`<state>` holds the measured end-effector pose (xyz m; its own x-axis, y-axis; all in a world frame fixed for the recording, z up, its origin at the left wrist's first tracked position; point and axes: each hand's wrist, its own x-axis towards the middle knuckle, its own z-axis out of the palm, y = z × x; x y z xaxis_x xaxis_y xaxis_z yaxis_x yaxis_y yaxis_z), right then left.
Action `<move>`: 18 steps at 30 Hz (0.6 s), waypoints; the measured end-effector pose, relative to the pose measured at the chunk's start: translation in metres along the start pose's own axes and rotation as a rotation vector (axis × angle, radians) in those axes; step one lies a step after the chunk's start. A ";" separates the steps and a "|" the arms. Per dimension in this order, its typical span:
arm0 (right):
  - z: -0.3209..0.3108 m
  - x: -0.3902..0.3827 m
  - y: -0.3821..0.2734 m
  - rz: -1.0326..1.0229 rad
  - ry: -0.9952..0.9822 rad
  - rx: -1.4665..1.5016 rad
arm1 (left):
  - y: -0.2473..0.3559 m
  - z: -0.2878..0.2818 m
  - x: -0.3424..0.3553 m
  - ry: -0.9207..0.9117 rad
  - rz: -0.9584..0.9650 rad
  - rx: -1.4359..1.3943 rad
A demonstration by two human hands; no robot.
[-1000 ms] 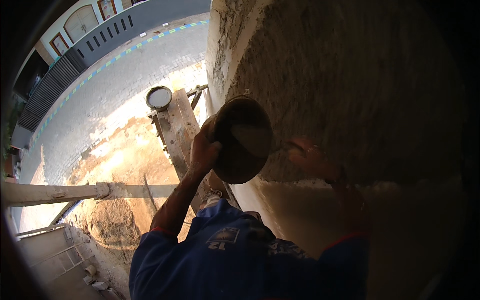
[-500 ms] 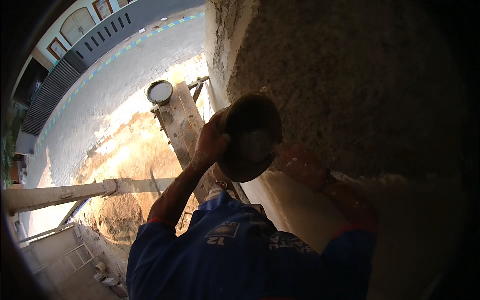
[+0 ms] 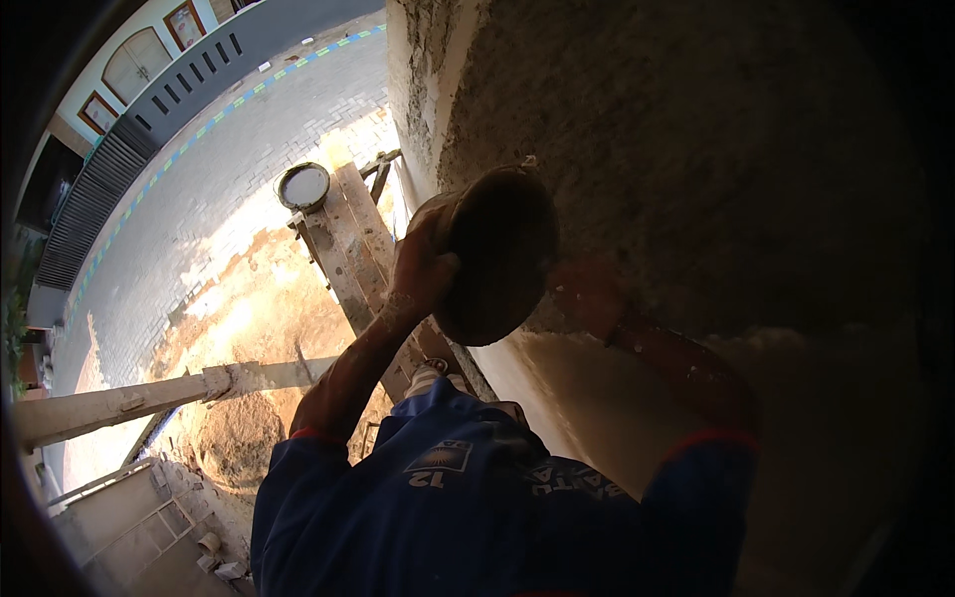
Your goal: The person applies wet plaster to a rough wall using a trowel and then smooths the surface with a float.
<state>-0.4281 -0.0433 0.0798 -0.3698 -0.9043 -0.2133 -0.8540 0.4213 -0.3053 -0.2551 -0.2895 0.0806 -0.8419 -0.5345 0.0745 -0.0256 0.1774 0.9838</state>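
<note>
My left hand [image 3: 423, 267] is closed on the left side of a dark round bucket [image 3: 497, 259], holding it tilted in front of the wall. The bucket's inside lies in deep shadow, so its contents do not show. Close by the bucket's right rim is my right hand [image 3: 587, 294], which looks closed. Its fingers are too dark to show what they hold. Beyond both hands rises a rough wall [image 3: 637, 129], with a smoother, paler band [image 3: 597, 383] lower down.
I stand on narrow wooden scaffold planks [image 3: 350, 239] high above the ground. A second bucket [image 3: 303, 186] with grey content sits at their far end. A pole [image 3: 129, 398] crosses at left. Below are a sand heap [image 3: 239, 438] and a paved street [image 3: 209, 169].
The bucket has tipped further, and the pale patch inside it no longer shows. Both hands have risen slightly in view. The background has shifted a little left.
</note>
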 end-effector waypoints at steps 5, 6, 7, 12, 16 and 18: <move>0.044 -0.004 -0.014 -0.089 0.119 -0.061 | -0.009 0.011 -0.001 0.045 0.003 0.072; 0.056 -0.003 -0.022 -0.124 0.152 -0.086 | -0.010 0.010 -0.002 0.032 -0.015 0.110; 0.068 -0.003 -0.029 -0.155 0.185 -0.107 | -0.013 0.010 -0.004 0.036 -0.015 0.112; 0.096 0.006 -0.058 -0.273 0.290 -0.134 | -0.022 -0.005 -0.010 0.082 0.044 0.154; 0.090 -0.001 -0.051 -0.294 0.425 -0.141 | -0.013 -0.029 -0.014 0.111 -0.091 -0.054; 0.086 0.000 -0.037 -0.256 0.442 -0.155 | -0.008 -0.034 -0.017 0.109 -0.087 -0.111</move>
<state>-0.3650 -0.0530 0.0116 -0.2328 -0.9339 0.2714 -0.9689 0.1985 -0.1481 -0.2222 -0.3105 0.0771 -0.7756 -0.6313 0.0000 -0.0306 0.0375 0.9988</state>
